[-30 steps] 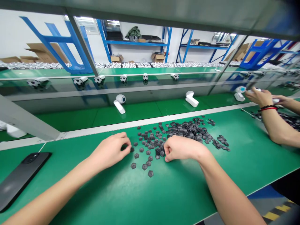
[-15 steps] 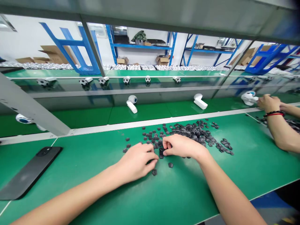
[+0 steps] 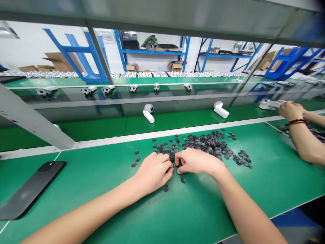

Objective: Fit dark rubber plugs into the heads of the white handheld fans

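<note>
Black pentagons (image 3: 210, 145) (partly heaped), fingers (image 3: 179, 156) alongside

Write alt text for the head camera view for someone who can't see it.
A person's left hand and right hand nearly meet among small dark pentagonal pieces on a green table. A dark phone lies at left; white objects rest beyond.
</note>
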`<control>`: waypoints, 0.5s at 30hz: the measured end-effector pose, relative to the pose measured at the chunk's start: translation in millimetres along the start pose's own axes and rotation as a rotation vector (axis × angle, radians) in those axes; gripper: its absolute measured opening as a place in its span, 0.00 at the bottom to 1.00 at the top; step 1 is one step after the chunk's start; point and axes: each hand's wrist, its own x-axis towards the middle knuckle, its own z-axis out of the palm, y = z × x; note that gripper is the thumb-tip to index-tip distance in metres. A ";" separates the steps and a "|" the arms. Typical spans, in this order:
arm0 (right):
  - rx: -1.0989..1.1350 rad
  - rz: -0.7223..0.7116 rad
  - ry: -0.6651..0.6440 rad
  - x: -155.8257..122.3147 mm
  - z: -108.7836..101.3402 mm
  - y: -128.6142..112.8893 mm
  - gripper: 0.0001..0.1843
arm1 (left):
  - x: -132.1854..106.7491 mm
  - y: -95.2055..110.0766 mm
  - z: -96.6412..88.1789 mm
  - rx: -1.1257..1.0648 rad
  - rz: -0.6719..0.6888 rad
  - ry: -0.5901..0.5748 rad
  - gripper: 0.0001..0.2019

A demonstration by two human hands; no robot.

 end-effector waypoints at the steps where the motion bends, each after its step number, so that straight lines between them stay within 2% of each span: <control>1: -0.013 0.009 0.007 -0.8 0.1 -2.1 0.10 | -2.8 -2.8 -3.4 -0.018 -0.031 0.010 0.12; 4: 0.010 0.001 0.015 -1.9 -1.0 -6.6 0.05 | -19.5 -16.0 -16.8 -0.126 -0.162 -0.009 0.12; 9: 0.096 -0.031 -0.075 -1.8 -4.5 -4.9 0.08 | -62.0 -42.1 -34.3 -0.238 -0.327 -0.169 0.11; 11: 0.070 -0.005 -0.050 -2.5 -5.1 -2.3 0.06 | -73.8 -48.1 -36.3 -0.236 -0.355 -0.199 0.09; 15: -0.036 0.047 0.010 -5.3 -5.4 1.7 0.06 | -78.9 -47.4 -34.4 -0.246 -0.350 -0.091 0.10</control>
